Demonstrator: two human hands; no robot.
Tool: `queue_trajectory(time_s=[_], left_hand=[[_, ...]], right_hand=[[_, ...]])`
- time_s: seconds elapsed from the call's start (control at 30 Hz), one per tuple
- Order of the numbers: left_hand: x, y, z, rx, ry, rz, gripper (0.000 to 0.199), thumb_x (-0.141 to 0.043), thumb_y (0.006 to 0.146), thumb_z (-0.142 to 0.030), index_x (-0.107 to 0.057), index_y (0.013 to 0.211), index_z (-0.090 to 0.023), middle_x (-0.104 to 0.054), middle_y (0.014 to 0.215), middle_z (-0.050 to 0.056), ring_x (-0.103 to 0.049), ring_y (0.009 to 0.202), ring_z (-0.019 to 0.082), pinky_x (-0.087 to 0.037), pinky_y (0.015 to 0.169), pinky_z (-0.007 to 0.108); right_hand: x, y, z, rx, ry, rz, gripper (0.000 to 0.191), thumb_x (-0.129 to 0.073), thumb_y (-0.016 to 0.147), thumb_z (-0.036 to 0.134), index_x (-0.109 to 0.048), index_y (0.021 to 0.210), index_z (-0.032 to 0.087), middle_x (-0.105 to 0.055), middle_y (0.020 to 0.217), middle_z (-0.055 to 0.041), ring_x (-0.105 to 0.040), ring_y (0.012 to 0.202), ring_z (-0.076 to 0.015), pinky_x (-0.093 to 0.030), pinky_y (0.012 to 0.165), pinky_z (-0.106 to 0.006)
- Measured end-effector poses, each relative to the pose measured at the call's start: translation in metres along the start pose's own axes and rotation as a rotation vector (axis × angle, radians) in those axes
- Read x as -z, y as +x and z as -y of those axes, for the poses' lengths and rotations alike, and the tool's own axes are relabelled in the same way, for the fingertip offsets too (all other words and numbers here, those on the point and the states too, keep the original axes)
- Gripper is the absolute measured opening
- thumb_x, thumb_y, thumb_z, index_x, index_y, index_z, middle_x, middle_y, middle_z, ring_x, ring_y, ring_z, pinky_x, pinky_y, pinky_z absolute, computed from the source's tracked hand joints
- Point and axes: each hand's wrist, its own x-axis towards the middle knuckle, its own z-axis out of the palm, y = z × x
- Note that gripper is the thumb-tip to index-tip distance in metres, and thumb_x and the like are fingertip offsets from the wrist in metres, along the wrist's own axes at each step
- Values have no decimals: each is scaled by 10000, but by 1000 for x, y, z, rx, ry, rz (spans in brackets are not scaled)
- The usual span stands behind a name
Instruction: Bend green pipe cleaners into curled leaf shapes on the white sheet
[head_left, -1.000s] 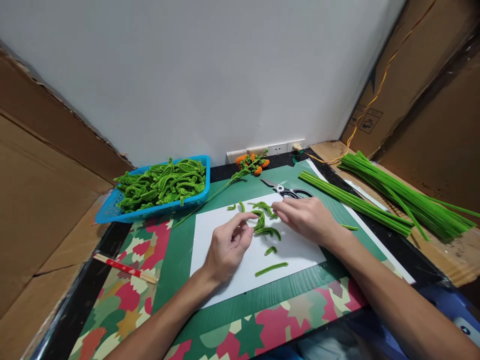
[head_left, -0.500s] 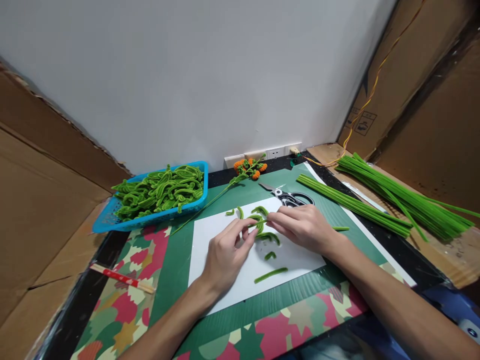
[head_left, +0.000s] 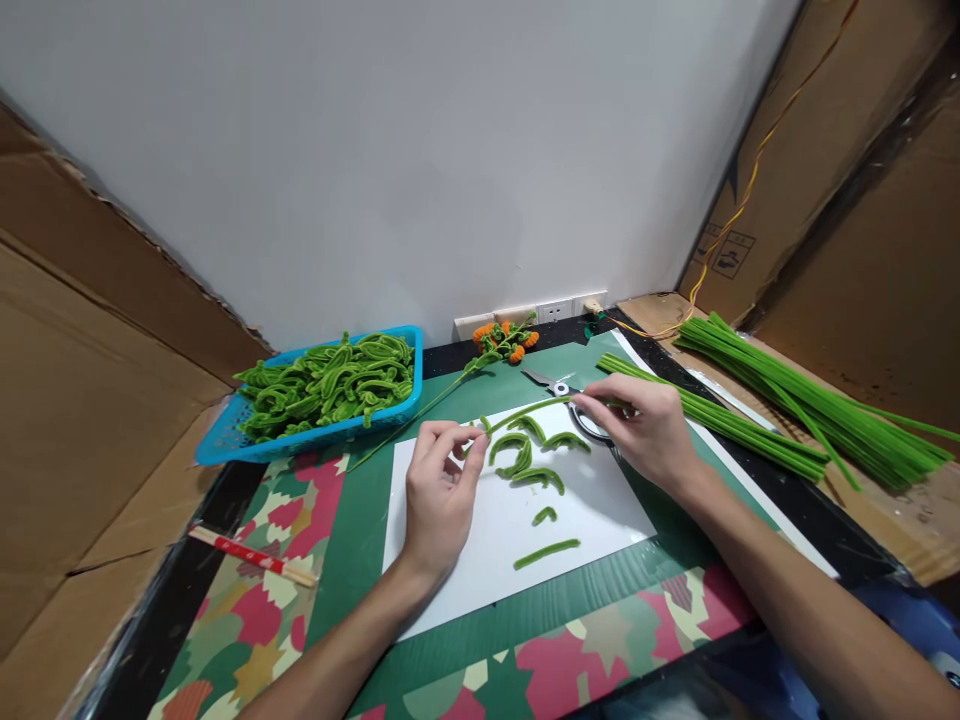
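A green pipe cleaner [head_left: 529,408] is stretched in a slight arc between my two hands, above the white sheet [head_left: 457,560]. My left hand [head_left: 441,490] pinches its left end between thumb and forefinger. At the other end, my right hand [head_left: 643,425] is closed on it with thumb and fingertips, partly covering the black-handled scissors [head_left: 559,388]. Beneath and in front of it lie several bent green pieces [head_left: 517,455] on the sheet. A small curved piece [head_left: 545,516] and a straight short piece [head_left: 547,553] lie nearer to me.
A blue basket [head_left: 416,390] heaped with green bent pieces stands at left. Behind the sheet lies an orange-flowered stem [head_left: 487,360]. Bundled green pipe cleaners [head_left: 810,400] are at right. Chopsticks in a red wrapper [head_left: 251,555] lie at front left. Wall sockets [head_left: 555,310] line the back.
My hands have moved apart, the right one up and to the right, so the pipe cleaner now spans between them. The bent pieces on the sheet are more exposed.
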Motion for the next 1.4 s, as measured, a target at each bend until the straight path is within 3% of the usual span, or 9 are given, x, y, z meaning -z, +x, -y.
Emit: queue_trajectory(time_s=[0.13,0.27,0.43,0.57,0.73,0.87,1.07,1.2,1.4], left_hand=[[-1,2,-3,-7,-56,38,117,-680,1033,-269,-756,983,-197,-653,992,41,-635,857,151,-515,628,212],[-1,2,-5,-44,-112,104,99,-702,1015,-222,-771,950,-191,-703,903,27,-639,809,134,-493,625,196],[0,-1,-8,-16,-203,156,62,-761,974,-232,-791,936,-192,-745,894,26,-647,778,124,-490,612,190],[0,-1,-17,138,-323,178,140,-813,934,-288,-783,855,-177,-729,847,24,-642,745,123,-508,604,188],[-1,3,-26,429,-565,282,288,-901,839,-402,-785,816,-139,-671,719,8,-554,532,88,-448,419,173],[-2,2,-26,594,-718,482,375,-885,857,-473,-781,827,-114,-741,757,52,-627,494,102,-483,388,173],[-1,-5,-29,717,-874,735,348,-918,843,-412,-768,904,-104,-794,794,82,-716,493,142,-488,369,156],[-1,-8,-34,742,-867,792,324,-927,841,-350,-761,955,-96,-825,871,126,-778,588,182,-511,391,154],[-5,-14,-35,769,-936,792,369,-906,864,-391,-752,987,-80,-838,934,177,-801,608,210,-519,393,161]], right_hand=[[2,6,5,-262,292,-110,209,-810,937,350,-782,797,197,-731,724,-23,-575,600,-138,-430,558,-270],[6,13,8,-509,898,-33,203,-894,855,404,-798,874,226,-583,635,42,-432,537,-93,-368,500,-227],[10,14,10,-651,1289,88,198,-890,860,309,-800,1033,278,-736,808,9,-647,773,-135,-557,746,-230],[4,8,13,-648,1384,196,156,-869,881,298,-783,1011,299,-815,884,2,-759,1070,-215,-572,1036,-359],[-2,3,17,-511,1467,330,126,-890,874,300,-774,923,292,-830,801,3,-712,1330,-303,-386,1268,-563],[-4,0,21,-386,1507,359,119,-906,851,277,-796,880,311,-854,833,10,-653,1415,-314,-331,1298,-614],[-10,-1,23,-332,1435,236,143,-892,866,218,-839,932,333,-870,932,34,-680,1384,-296,-331,1314,-598],[-15,-2,22,-392,1396,158,170,-899,864,227,-835,962,350,-869,1007,49,-732,1307,-278,-396,1290,-567],[-17,-4,24,-479,1340,187,156,-932,831,276,-818,925,327,-859,953,27,-726,1305,-280,-443,1250,-544]])
